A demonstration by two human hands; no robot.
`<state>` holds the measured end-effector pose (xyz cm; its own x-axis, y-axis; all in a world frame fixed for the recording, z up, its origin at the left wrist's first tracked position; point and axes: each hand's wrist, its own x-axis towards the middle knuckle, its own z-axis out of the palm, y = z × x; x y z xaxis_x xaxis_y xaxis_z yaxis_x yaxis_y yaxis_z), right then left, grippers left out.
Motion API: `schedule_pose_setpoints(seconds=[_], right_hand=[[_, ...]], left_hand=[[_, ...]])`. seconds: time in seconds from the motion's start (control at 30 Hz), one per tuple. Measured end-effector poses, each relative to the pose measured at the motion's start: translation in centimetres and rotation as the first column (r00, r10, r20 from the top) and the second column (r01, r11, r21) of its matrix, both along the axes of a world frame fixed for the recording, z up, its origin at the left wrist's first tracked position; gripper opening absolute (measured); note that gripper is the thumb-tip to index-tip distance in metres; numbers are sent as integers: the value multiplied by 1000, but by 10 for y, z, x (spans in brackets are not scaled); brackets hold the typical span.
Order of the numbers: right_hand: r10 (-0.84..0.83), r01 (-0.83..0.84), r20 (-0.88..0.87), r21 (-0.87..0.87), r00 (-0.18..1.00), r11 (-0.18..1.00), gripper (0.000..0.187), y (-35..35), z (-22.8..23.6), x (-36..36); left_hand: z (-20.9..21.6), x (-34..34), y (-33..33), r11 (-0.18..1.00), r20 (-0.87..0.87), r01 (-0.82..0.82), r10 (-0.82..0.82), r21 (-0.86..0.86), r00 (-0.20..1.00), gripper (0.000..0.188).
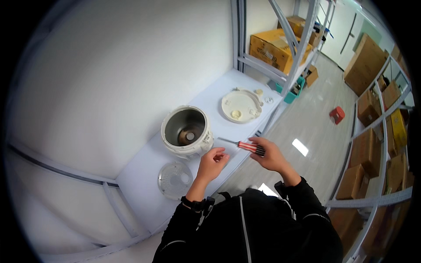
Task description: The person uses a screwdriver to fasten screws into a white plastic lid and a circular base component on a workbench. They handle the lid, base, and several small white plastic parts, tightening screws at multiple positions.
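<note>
Right hand (268, 156) and left hand (211, 166) are by the near edge of a white tabletop (136, 199). On it stands an open round white pot body (185, 122), grey inside; the left hand's bent fingers are just beside it, though whether they touch or hold anything cannot be told. A round white lid (243, 103) lies beyond, a clear disc (174, 180) nearer. The right hand grips a red-and-white-handled screwdriver (249, 147), its shaft pointing left, toward the pot body.

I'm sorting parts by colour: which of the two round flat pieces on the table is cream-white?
The lid right of the pot; the greyish disc near the left hand looks translucent.
</note>
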<state>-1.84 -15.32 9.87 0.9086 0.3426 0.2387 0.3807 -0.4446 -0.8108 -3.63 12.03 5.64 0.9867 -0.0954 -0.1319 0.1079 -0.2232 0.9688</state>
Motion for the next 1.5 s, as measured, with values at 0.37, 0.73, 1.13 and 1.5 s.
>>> schedule_pose_setpoints(seconds=[0.37, 0.73, 1.13, 1.5], right_hand=[[-70, 39, 171, 179, 983, 983, 26, -28, 21, 44], [214, -203, 4, 343, 977, 917, 30, -39, 28, 139], [688, -653, 22, 339, 725, 677, 30, 0, 13, 221], [863, -835, 32, 275, 503, 477, 27, 31, 12, 206]], left_hand=[[34, 29, 21, 669, 742, -645, 206, 369, 638, 42], [39, 28, -13, 517, 685, -692, 249, 504, 685, 35], [30, -4, -83, 419, 690, -783, 388, 459, 612, 48], [-41, -69, -40, -25, 470, -994, 882, 106, 28, 42]])
